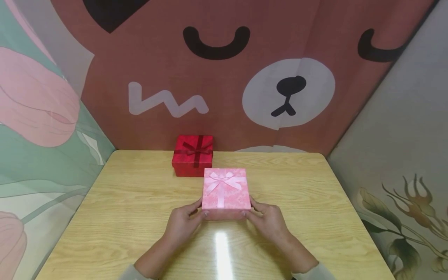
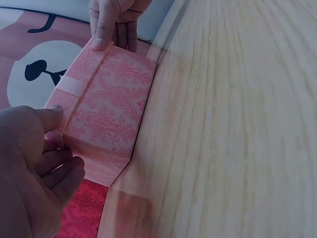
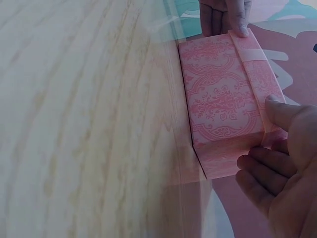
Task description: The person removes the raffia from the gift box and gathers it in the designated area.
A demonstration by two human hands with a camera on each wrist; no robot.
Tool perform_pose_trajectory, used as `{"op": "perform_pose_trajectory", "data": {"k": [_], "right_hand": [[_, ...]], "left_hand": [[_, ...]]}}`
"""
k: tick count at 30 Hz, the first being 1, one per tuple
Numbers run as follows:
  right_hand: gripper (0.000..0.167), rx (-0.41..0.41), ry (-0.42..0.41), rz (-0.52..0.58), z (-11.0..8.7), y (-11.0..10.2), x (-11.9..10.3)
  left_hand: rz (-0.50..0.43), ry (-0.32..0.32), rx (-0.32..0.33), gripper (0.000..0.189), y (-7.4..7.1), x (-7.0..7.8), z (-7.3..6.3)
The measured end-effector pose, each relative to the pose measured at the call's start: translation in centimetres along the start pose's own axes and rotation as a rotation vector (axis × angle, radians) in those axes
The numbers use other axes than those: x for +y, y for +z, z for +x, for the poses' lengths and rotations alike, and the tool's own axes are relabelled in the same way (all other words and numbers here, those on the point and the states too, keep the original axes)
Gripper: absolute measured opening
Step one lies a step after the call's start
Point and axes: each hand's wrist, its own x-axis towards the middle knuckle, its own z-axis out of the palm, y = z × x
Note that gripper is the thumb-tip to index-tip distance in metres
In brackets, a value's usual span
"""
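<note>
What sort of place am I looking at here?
Probably a small indoor booth or nook, though the wider room is out of view. A wood-grain table fits between a cartoon-bear backdrop and flower-printed side panels.

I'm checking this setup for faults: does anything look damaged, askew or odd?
Only the backdrop: the bear's muzzle has a jog in its lower outline, perhaps from a crease or poor join. The held pink box and the red box show no damage.

Left hand (image 1: 182, 222) and right hand (image 1: 269, 221) are bare. Left sleeve (image 1: 131, 273) and right sleeve (image 1: 317, 273) are plain light grey.
</note>
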Motion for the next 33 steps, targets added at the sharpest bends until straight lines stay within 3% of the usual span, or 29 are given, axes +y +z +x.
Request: {"op": "perform_pose_trajectory", "data": {"k": [11,20,33], "right_hand": [[0.055,0.044,-0.073,-0.016,0.4,-0.5,-0.3],[0.056,0.068,-0.105,-0.021,0.9,-1.2,-1.1],[0.058,0.128,-0.228,0.026,2.1,-1.3,-2.2]], "left_hand": [[0.014,-0.015,0.007,0.046,-0.4,0.8,0.1],[0.035,0.029,0.022,0.05,-1.4,1.9,0.4],[0.005,0.133,0.122,0.054,-2.6,3.0,0.8]]}}
